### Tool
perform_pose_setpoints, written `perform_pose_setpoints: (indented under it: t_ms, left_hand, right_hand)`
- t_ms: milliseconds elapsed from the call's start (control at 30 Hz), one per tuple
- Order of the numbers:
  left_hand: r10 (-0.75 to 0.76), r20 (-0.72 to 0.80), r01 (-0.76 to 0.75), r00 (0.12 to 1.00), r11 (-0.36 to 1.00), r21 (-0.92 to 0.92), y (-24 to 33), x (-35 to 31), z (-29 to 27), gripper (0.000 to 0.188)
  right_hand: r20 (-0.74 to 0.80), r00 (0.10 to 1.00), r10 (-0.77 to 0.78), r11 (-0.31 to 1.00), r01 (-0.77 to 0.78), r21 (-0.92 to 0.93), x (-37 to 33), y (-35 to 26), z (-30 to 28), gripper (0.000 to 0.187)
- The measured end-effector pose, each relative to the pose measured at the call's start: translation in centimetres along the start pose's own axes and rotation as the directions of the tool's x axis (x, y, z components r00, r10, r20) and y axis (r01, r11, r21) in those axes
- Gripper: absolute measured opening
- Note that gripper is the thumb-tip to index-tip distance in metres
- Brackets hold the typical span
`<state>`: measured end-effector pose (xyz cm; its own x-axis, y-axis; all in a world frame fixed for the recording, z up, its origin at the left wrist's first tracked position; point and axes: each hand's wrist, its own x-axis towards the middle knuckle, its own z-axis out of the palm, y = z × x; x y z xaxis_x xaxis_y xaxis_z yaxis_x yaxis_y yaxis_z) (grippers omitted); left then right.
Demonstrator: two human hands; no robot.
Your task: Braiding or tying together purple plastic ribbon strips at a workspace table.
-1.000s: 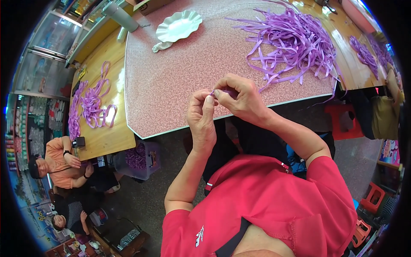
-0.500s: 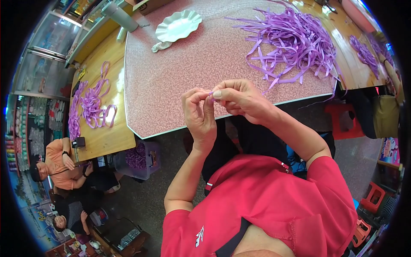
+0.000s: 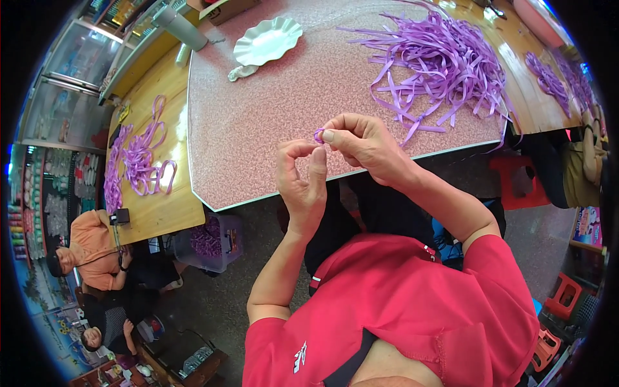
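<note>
Over the near edge of the pink speckled tabletop (image 3: 258, 129), my right hand (image 3: 371, 145) pinches a small looped bit of purple ribbon (image 3: 318, 135) between thumb and forefinger. My left hand (image 3: 302, 177) is just below and left of it, thumb and forefinger curled round with their tips together. Whatever those left fingertips may hold is too small to make out. Farther right on the tabletop lies a large tangled heap of purple ribbons (image 3: 451, 64), beyond my right hand.
A white scalloped dish (image 3: 267, 42) sits at the far left of the tabletop, near a grey-green bottle (image 3: 180, 27). More purple ribbons (image 3: 138, 161) lie on the wooden table at left. Below it stands a clear plastic bin (image 3: 222, 245). Two people sit at lower left; red stools stand at right.
My left fingertips have dropped slightly away from the ribbon piece, while my right hand has lifted it a little. At left, the person in orange has moved an arm.
</note>
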<state>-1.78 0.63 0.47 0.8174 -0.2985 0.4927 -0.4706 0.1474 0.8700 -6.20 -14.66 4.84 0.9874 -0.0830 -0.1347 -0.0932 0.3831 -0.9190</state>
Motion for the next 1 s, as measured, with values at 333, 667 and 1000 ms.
perform_pose_setpoints:
  t_ms: [333,667,1000]
  left_hand:
    - [-0.223,0.032,0.224,0.974,0.948,-0.225,0.8,0.5,0.4,0.010]
    - [-0.192,0.128,0.226,0.973,0.908,-0.353,0.6,0.8,0.4,0.011]
    - [0.194,-0.065,-0.180,0.979,0.968,0.173,0.1,2.1,0.5,0.025]
  right_hand:
    - [-0.011,0.964,-0.267,0.943,0.259,-0.208,0.5,1.7,-0.4,0.022]
    - [-0.011,0.995,-0.099,0.986,0.097,-0.137,-0.2,-0.1,-0.2,0.024]
    - [0.113,0.971,0.212,0.898,-0.239,0.370,0.2,0.0,-0.9,0.017]
